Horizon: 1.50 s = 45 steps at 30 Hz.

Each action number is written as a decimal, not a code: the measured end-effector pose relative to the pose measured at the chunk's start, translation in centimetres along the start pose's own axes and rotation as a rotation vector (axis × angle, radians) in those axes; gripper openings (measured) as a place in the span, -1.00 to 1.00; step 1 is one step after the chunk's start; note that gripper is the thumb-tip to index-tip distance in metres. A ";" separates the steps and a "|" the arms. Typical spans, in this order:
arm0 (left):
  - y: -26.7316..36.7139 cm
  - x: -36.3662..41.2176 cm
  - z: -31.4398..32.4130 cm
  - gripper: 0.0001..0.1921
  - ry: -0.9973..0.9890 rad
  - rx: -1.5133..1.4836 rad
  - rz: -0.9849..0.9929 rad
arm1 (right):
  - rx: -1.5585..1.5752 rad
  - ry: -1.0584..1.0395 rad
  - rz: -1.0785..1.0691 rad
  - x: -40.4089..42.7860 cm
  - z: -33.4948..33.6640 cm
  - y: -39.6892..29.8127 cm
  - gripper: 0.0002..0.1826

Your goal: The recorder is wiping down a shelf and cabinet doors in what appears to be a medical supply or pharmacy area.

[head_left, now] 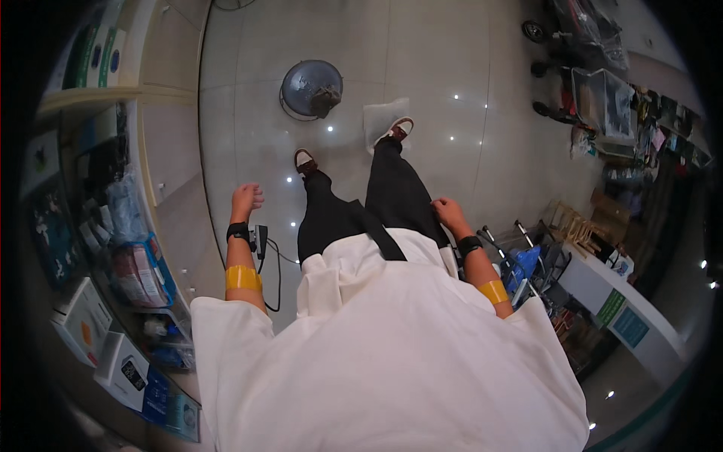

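My left hand (247, 200) hangs beside my body over the tiled floor, with its fingers loosely curled and nothing seen in it. A black wrist strap with a small device (258, 242) and cable is on that arm. Near my right thigh is my right hand (448, 211), its fingertips at the black trousers (395, 181); whether it grips the cloth is not plain. On the floor ahead stands a round grey bucket or lidded bin (305, 85) with a dark crumpled cloth (325, 100) on it. My right shoe (401, 129) rests on a pale sheet or cloth (379, 117).
Cabinets and shelves (169, 130) with boxed goods line the left side. To the right are folded walking aids (522, 263), a white counter (621, 299) and a plastic-wrapped wheeled item (604, 101). Ceiling lights reflect on the floor.
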State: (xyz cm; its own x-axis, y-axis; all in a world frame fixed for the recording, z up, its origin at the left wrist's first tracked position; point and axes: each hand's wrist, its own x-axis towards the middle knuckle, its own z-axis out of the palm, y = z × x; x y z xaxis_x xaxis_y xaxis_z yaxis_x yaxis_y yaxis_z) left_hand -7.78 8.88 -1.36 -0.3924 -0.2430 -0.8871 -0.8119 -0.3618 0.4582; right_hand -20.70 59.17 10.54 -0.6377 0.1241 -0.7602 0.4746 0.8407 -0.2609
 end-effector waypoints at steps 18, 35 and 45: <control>-26.9 -18.8 15.5 -0.85 0.204 -0.504 -0.573 | -0.630 -0.081 -0.730 32.0 25.5 -20.7 -0.26; -19.7 -1.0 3.2 -0.71 0.479 -0.148 -0.098 | -0.309 -0.065 -0.567 43.7 28.7 -22.0 -0.68; -5.9 13.0 -20.7 -0.69 1.182 0.230 0.525 | 0.300 -0.578 -0.259 19.3 48.4 -28.0 -0.74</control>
State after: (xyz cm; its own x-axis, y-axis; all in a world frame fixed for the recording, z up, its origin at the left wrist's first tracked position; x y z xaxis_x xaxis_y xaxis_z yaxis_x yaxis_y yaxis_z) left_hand 0.81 -10.75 -14.48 -0.1645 -0.9859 0.0307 -0.7800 0.1491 0.6078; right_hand -16.94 12.51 -25.58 -0.3677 -0.4305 -0.8243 0.5507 0.6134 -0.5661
